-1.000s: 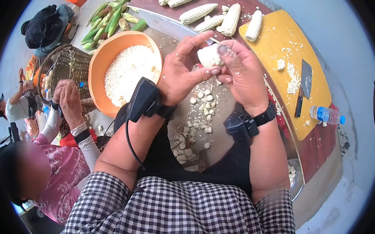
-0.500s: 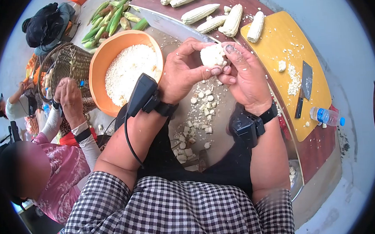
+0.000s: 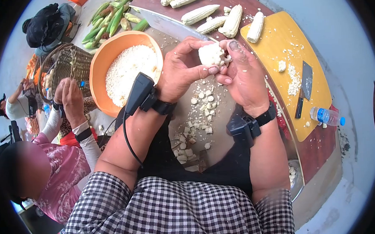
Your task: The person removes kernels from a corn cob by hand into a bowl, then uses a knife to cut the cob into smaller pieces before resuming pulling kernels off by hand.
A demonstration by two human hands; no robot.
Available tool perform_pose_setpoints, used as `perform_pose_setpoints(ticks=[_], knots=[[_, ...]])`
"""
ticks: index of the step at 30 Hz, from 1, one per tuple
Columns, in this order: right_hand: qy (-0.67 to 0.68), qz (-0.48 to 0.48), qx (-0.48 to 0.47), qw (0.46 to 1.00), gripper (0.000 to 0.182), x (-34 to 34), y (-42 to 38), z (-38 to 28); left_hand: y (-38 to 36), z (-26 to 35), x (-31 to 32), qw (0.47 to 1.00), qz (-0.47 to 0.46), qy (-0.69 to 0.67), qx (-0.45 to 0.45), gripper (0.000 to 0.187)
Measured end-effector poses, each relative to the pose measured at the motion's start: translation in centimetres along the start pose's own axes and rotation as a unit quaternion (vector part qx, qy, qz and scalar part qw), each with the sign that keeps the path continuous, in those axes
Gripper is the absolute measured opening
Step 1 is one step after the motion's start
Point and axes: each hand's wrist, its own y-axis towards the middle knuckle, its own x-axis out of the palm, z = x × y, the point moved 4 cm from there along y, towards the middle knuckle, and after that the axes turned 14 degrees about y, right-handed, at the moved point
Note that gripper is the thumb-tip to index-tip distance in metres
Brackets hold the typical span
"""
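Both my hands hold one short piece of white corn cob above a metal tray. My left hand curls around its left side, thumb under it. My right hand grips its right side, thumb pressed on the top. Several loose kernels and cob bits lie in the tray below. A black sensor is strapped to each wrist.
An orange bowl of white kernels sits to the left. Peeled cobs lie at the back. A yellow cutting board on the right bears a cleaver; a water bottle is beside it. Another person's hands work at left.
My hands turned the cob piece slightly and lifted it a little; my left fingers closed further around it. The bits in the tray stay as they were.
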Motion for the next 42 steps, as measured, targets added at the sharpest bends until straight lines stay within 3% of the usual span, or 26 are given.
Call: perform_pose_setpoints(ticks=[5, 13, 23, 26, 42], knots=[[-0.023, -0.006, -0.011, 1.000, 0.022, 0.0, 0.0, -0.1, 0.0, 0.2, 0.1, 1.000, -0.008, 0.004, 0.026, 0.041], [-0.009, 0.005, -0.001, 1.000, 0.011, -0.7, -0.1, 0.0, -0.1, -0.1, -0.1, 0.997, -0.006, 0.058, 0.045, 0.042], [0.034, 0.034, 0.015, 0.999, 0.013, 0.8, -0.2, -0.4, 0.1, 0.2, -0.1, 0.999, -0.013, -0.013, 0.026, 0.043], [-0.076, -0.007, -0.019, 0.997, 0.016, 0.3, -0.1, -0.1, 0.2, 0.0, -0.1, 0.999, -0.016, 0.007, 0.042, 0.043], [-0.090, -0.002, -0.034, 0.995, 0.015, -0.5, -0.1, 0.3, 0.0, -0.2, -0.1, 1.000, -0.015, -0.022, 0.003, 0.040]])
